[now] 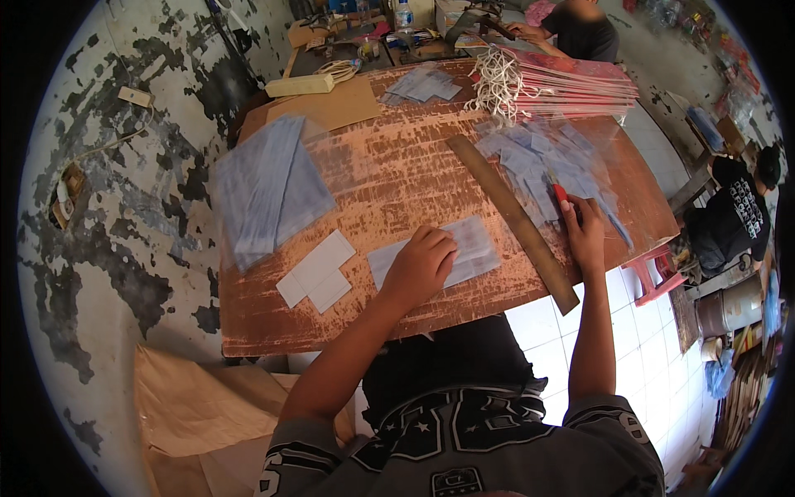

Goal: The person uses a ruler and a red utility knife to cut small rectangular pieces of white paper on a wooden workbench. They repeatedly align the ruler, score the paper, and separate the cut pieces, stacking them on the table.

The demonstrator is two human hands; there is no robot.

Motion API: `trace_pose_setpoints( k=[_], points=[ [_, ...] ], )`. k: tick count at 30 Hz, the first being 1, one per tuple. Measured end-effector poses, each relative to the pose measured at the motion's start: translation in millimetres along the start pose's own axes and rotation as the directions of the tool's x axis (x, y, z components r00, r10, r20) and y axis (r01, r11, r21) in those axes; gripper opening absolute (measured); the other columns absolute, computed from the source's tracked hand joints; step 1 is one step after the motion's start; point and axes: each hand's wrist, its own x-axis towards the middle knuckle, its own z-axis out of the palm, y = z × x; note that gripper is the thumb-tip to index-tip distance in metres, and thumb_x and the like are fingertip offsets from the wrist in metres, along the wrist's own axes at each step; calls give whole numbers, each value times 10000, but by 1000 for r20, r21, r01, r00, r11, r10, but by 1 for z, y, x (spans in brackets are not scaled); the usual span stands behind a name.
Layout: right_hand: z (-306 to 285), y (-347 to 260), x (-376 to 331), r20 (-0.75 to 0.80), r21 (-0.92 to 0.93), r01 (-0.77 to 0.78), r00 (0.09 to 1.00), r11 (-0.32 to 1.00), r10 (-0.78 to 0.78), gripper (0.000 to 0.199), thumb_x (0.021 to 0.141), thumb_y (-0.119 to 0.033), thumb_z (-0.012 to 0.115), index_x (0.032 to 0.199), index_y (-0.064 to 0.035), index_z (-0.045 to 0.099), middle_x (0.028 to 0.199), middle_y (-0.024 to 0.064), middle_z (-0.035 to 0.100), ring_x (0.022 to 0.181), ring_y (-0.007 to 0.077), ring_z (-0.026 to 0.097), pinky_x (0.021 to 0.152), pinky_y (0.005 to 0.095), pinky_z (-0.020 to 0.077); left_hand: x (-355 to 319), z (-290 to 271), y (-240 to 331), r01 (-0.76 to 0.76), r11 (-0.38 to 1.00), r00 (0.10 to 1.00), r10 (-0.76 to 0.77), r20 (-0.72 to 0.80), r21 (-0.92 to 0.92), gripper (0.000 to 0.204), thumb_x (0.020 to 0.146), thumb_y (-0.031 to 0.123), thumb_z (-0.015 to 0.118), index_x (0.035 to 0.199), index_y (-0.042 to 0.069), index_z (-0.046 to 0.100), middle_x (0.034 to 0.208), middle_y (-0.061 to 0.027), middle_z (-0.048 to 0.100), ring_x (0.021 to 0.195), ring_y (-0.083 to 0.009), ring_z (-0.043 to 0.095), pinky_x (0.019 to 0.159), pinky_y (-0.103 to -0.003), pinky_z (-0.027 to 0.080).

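Observation:
My left hand (421,263) is closed, its bent fingers bunched on a small bluish clear plastic sheet (474,248) near the table's front edge. My right hand (586,234) grips a red-handled cutter knife (560,192), its tip pointing away from me over a pile of cut plastic pieces (530,161). Between my hands a long, flat brown ruler-like strip (513,219) lies slanted, touched by neither. White card pieces (319,272) rest left of my left hand. Whether its fingertips pinch the sheet or only press on it is hidden.
The worn brown table (389,182) carries large plastic sheets (277,186) at left and cardboard (331,108) behind them. Bundled red items with white cords (555,87) lie at the far right. One person (584,33) sits beyond the table; another (733,211) is at right, near a red stool (654,277).

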Motion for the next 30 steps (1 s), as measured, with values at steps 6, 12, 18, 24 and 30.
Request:
trace_pose_setpoints(
  k=[6,12,18,24,30],
  points=[
    [-2,-3,0,0,22,-39,999,999,39,404,1098,-349,698,1274,9,757,1055,173,660,939,312,665,848,412,531,1,-2,3,29,1000,999,-29,23,11,159,983,91,762,1114,1,752,1215,-126,740,1174,-340,667,996,-444,567],
    [-2,-6,0,-6,56,-81,997,995,81,379,1099,-313,699,1289,11,748,1030,146,641,900,271,646,810,394,525,5,-6,8,45,999,998,-46,32,19,172,965,68,774,1119,-9,757,1224,-124,744,1172,-340,673,992,-439,570],
    [-7,-14,2,-6,90,-101,995,991,101,355,1106,-277,696,1319,6,721,1003,97,623,862,201,614,780,341,512,9,-10,13,53,998,998,-55,44,33,193,940,38,791,1124,-14,758,1229,-130,747,1160,-342,680,985,-444,578],
    [-8,-14,1,-88,156,-174,978,972,189,314,1122,-251,666,1288,12,711,1042,116,691,945,195,660,850,340,536,13,-13,12,13,998,998,-17,56,69,214,935,49,799,1131,-30,765,1200,-144,741,1143,-349,691,954,-432,598],
    [-6,-7,-5,-150,224,-192,962,956,228,287,1140,-249,640,1241,12,703,1030,100,709,906,173,664,868,339,530,8,-12,11,52,997,995,-56,78,52,249,908,34,812,1151,-5,774,1276,-136,746,1193,-359,688,1014,-449,591]
  ],
)
